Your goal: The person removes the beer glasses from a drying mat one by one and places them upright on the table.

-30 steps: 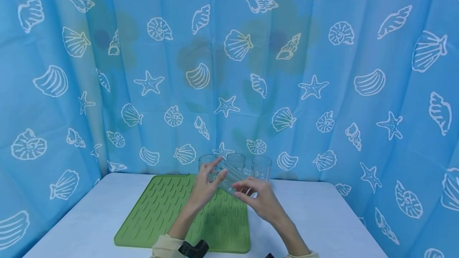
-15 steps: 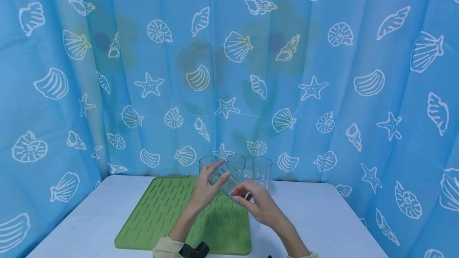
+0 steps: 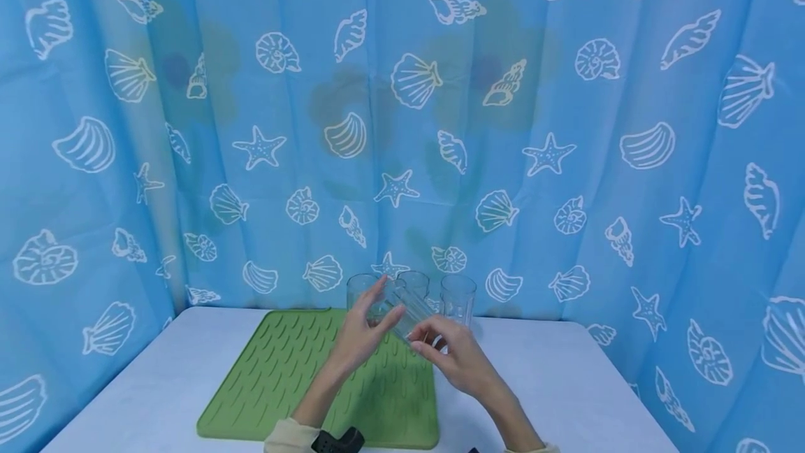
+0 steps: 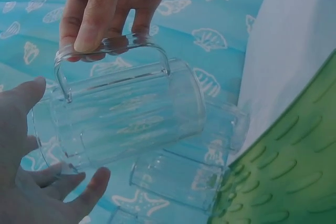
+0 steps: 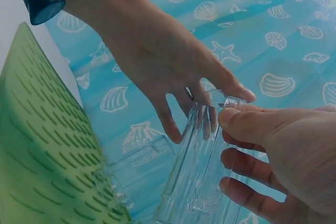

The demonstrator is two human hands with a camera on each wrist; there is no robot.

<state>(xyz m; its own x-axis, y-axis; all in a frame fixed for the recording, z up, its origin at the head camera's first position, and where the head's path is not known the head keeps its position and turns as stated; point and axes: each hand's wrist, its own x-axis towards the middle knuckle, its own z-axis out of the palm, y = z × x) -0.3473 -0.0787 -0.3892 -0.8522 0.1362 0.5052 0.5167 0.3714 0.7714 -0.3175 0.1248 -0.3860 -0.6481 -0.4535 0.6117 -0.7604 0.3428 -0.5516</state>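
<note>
I have a clear ribbed glass mug (image 3: 405,313) lifted off the surface, lying on its side between my two hands, above the far edge of the green mat (image 3: 295,376). In the left wrist view the mug (image 4: 126,116) is tipped almost flat with its handle uppermost. My right hand (image 3: 454,358) pinches that handle from above, thumb and fingers (image 4: 97,17) curled around the thin clear loop. My left hand (image 3: 361,331) sits at the other end of the mug, fingers spread and fairly straight; its fingertips (image 5: 239,92) lie against the mug's end, cupping it rather than gripping it.

Just behind the mug, three more clear glasses (image 3: 458,294) stand upright in a row near the far edge of the white surface (image 3: 566,383), close to the curtain. The mat lies flat on the left half of the surface, its raised dashes running in rows. A blue curtain (image 3: 566,124) printed with white shells and starfish hangs behind and to both sides.
</note>
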